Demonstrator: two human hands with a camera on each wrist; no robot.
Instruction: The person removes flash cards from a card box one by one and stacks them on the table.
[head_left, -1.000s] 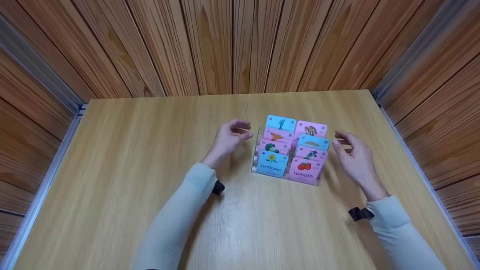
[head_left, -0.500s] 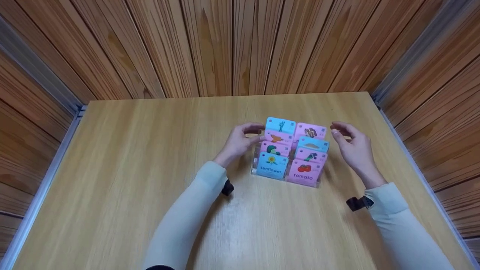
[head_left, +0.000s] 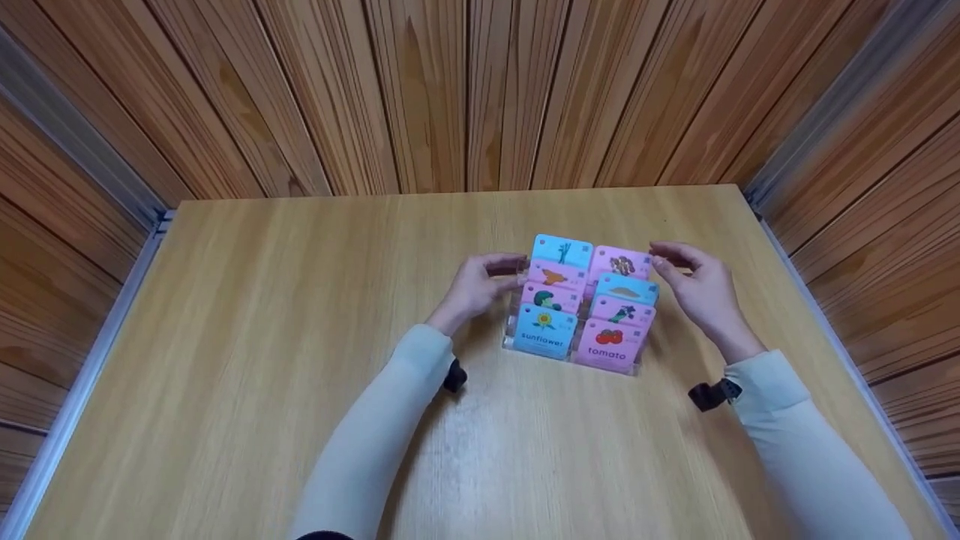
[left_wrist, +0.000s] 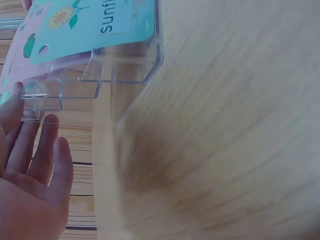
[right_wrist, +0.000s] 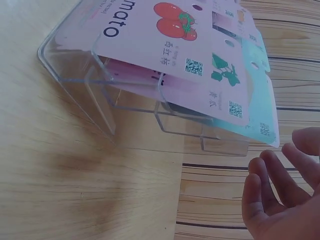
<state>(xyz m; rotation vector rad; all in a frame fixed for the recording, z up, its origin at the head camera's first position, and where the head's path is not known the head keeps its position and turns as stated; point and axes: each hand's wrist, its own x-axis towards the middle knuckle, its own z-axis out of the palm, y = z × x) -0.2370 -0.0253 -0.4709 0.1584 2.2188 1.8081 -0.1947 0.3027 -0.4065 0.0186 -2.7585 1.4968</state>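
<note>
Card holder (head_left: 511,324) — between left fingers (head_left: 507,260), right fingers (head_left: 676,252)

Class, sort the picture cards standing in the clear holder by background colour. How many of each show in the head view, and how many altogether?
Blue cards: 3
Pink cards: 5
Total: 8

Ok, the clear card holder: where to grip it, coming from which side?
I'd probably take the card holder by its two clear side walls, from left and right at once: no cards cover those outer faces, while leaning cards hide most of the front.
</note>
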